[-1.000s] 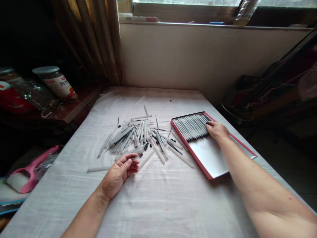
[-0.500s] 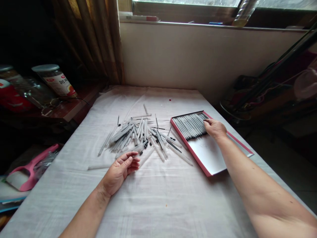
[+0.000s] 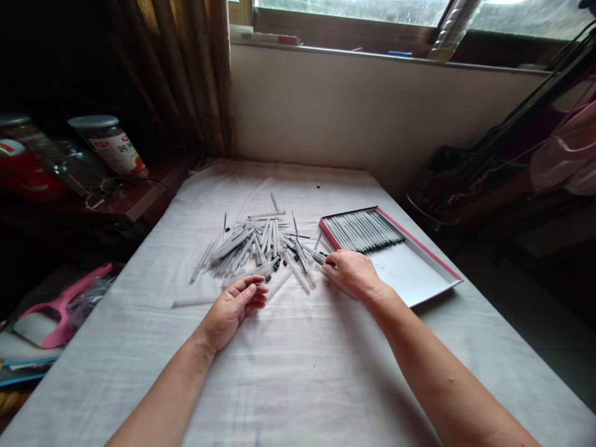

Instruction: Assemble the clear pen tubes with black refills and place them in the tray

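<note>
A loose pile of clear pen barrels [image 3: 237, 248], thin dark refills and small black caps lies on the white cloth. My left hand [image 3: 237, 304] rests at the near edge of the pile, fingers loosely curled and a little apart, with nothing visible in them. My right hand [image 3: 352, 273] is palm down at the pile's right edge, its fingertips pinched on a pen barrel that the hand largely covers. Just beyond it lies a shallow pink-edged box [image 3: 419, 279], where assembled pens [image 3: 363, 230] lie side by side in a row at the far end, black tips toward me.
The white cloth [image 3: 261, 385] covers the table. At left, a lidded jar [image 3: 112, 146] stands on a brown side table, with a pink-handled object [image 3: 69, 304] lower down. A curtain [image 3: 200, 81] hangs behind. Dark frame-like objects stand beyond the right edge.
My right hand has moved left and toward me, from the row of pens in the box to the pile's right edge. My left hand has stayed almost still. The view has shifted slightly.
</note>
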The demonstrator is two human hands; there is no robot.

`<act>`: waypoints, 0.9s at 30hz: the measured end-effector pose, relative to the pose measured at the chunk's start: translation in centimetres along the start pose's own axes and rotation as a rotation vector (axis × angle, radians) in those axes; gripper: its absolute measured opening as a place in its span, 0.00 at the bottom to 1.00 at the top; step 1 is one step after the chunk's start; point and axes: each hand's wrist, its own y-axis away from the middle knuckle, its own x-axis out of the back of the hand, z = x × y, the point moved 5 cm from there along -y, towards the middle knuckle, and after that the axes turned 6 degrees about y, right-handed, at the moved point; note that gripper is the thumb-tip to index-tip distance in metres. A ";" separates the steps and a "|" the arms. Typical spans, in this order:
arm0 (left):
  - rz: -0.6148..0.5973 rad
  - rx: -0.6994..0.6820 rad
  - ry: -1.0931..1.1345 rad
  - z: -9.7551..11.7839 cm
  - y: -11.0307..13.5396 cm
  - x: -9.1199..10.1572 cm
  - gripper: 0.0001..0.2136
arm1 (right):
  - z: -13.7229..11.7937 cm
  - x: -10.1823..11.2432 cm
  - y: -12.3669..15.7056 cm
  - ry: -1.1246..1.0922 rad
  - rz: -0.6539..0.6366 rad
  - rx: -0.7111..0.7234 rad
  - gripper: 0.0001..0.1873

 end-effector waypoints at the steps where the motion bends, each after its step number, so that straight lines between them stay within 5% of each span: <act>1: -0.001 -0.003 -0.001 0.0 0.0 0.0 0.20 | -0.1 -0.1 0.4 0.014 -0.038 -0.014 0.13; 6: -0.009 -0.008 -0.016 -0.1 0.0 -0.2 0.21 | -0.2 -0.6 2.0 0.088 -0.081 -0.042 0.12; 15: -0.020 -0.058 -0.067 0.1 0.4 -0.5 0.19 | -1.3 -0.6 3.8 -0.069 0.119 -0.047 0.11; 20: -0.014 -0.147 -0.256 0.2 1.0 -1.4 0.18 | -5.3 -0.3 6.0 -0.517 0.329 0.204 0.07; 27: 0.016 -0.285 -0.334 0.3 1.4 -2.0 0.18 | -10.0 -0.5 5.7 -0.727 0.337 0.428 0.07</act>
